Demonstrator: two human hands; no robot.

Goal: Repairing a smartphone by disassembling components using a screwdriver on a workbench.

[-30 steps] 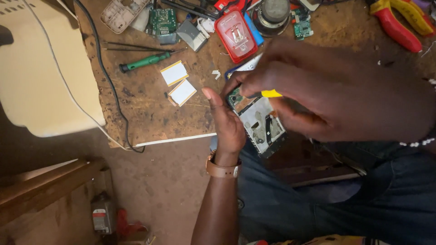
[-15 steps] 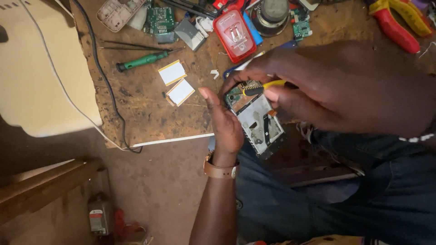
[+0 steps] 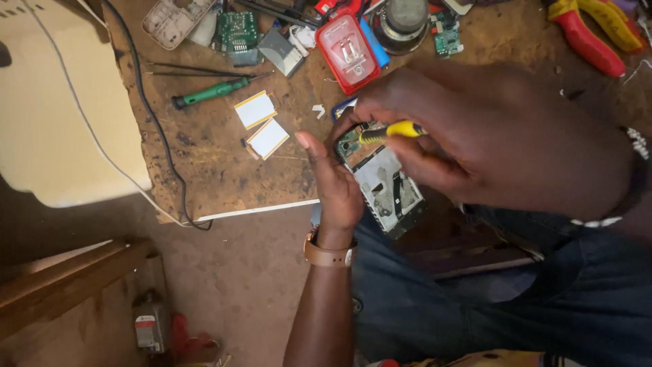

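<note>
On a cluttered wooden workbench (image 3: 217, 170), the left hand (image 3: 336, 187) cradles an opened phone (image 3: 390, 190) at its near edge, boards still exposed, while the right hand (image 3: 489, 136) pinches a yellow-handled screwdriver (image 3: 390, 130) into its top.

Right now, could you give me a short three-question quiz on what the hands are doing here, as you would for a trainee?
1. True or false: the left hand steadies the opened device.
2. Which tool does the right hand hold? A) yellow-handled screwdriver B) green screwdriver C) red pliers
3. Fill in: the two white-and-yellow cards lie on the ____ worktop.

Key:
1. True: it grips the device's left edge.
2. A; the green screwdriver and red pliers lie untouched on the worktop.
3. Brown.
</note>
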